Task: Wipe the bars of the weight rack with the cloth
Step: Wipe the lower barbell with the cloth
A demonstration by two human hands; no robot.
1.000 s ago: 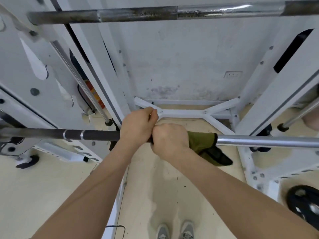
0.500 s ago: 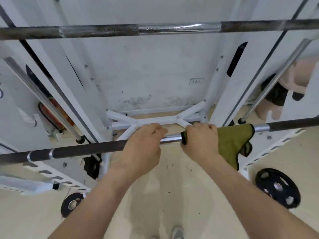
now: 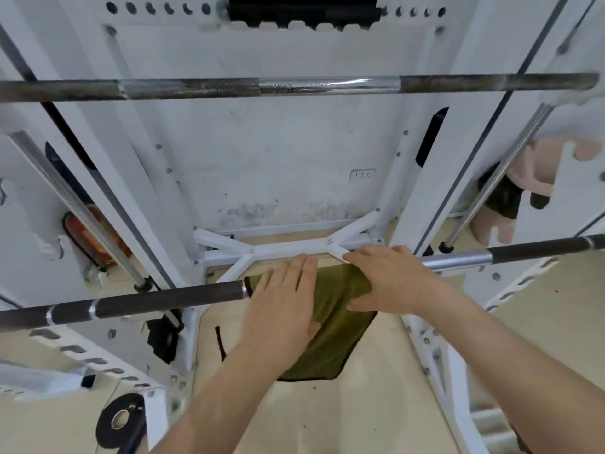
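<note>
An olive green cloth hangs draped over the lower bar of the white weight rack, its loose end dangling below. My left hand lies flat on the cloth's left part with straight fingers, just right of the bar's dark knurled section. On the cloth's right edge, my right hand grips it against the bar, fingers over the top and thumb underneath. Right of that hand the bar shows chrome. A second, stained bar runs across higher up.
White rack uprights stand on both sides with chrome guide rods. The base frame lies on the floor beyond the bar. A black weight plate sits low left. A red cylinder stands at the left.
The cloth, bunched under my right hand before, now hangs spread over the bar between both hands. My left hand has let go of the bar and lies flat on the cloth.
</note>
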